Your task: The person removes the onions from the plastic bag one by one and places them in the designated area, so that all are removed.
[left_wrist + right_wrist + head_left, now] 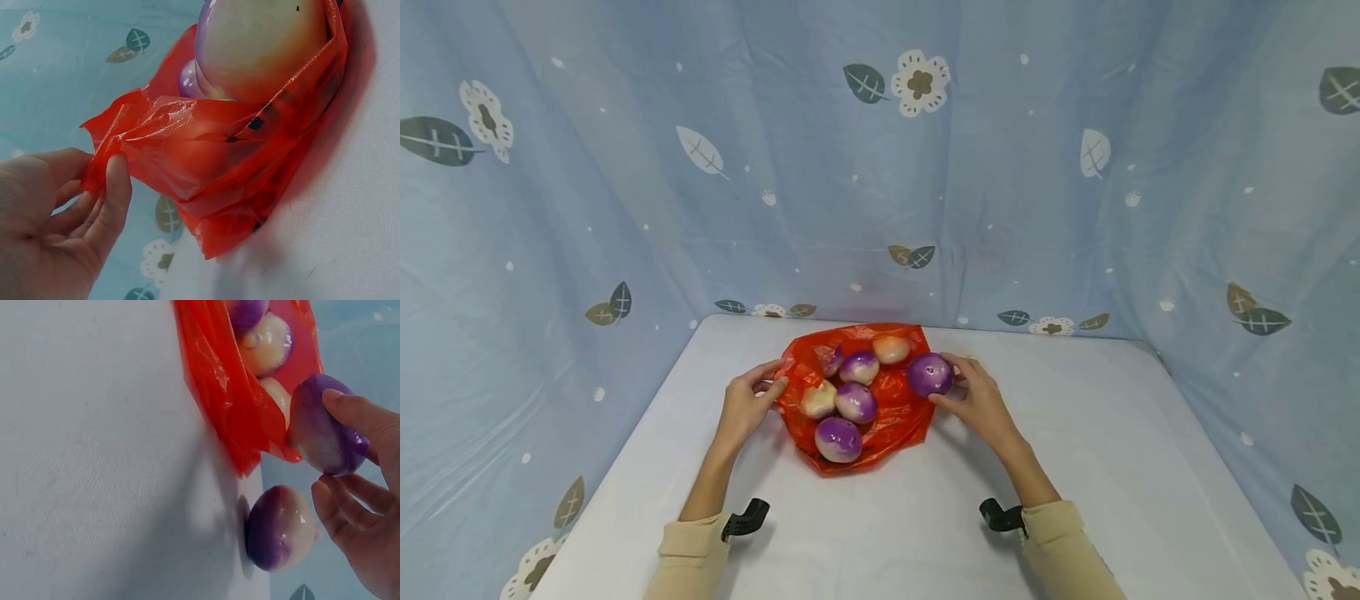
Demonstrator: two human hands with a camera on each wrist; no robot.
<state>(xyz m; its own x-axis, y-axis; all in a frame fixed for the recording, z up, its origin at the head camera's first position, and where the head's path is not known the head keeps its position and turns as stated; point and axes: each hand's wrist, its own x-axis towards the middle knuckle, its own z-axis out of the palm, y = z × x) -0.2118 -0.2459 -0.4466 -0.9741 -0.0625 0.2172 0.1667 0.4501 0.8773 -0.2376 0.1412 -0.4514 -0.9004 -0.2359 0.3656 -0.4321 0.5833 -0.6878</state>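
Head view: my right hand (981, 402) grips a purple-and-white turnip (930, 374) at the right edge of a red plastic bag (910, 427); my left hand (748, 405) pinches the bag's left edge; six more turnips (856, 403) lie inside; a loose turnip (281, 528) sits near the bag on the white table (94, 456).

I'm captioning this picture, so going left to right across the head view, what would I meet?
Beige fabric left sleeve, bare left hand, crumpled red plastic bag, held glossy purple-and-white round turnip, bare right hand, beige fabric right sleeve.
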